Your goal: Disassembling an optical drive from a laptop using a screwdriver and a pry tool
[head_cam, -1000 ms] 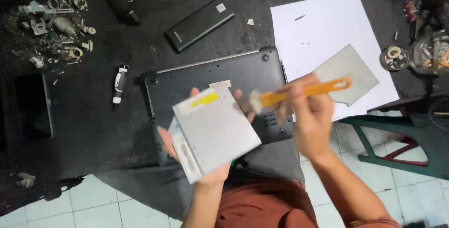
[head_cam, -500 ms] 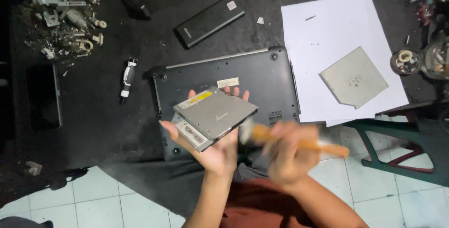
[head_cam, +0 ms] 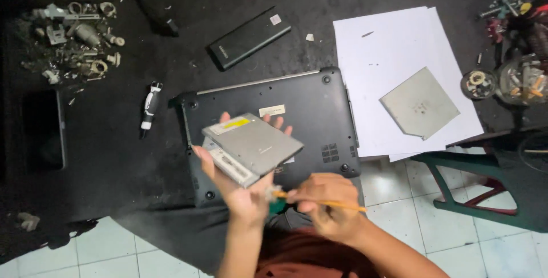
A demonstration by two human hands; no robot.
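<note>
1. Grey metal identifies the optical disc drive (head_cam: 252,148), which is held tilted just above the upturned black laptop (head_cam: 308,118), over its near-left part.
2. A drop onto the laptop is judged possible: the drive is supported from beneath by one hand only, and a sideways push from the tool could slide it off the fingers.
3. The left hand (head_cam: 240,189) is spread wide under the drive, with fingertips showing past its far edge.
4. The right hand (head_cam: 331,206) is closed narrowly around an orange-handled brush (head_cam: 319,201), just in front of the laptop's near edge; its tip is placed at the drive's near corner.
5. A loose grey cover plate (head_cam: 420,109) is seen on white paper (head_cam: 388,49) to the right of the laptop.
</note>
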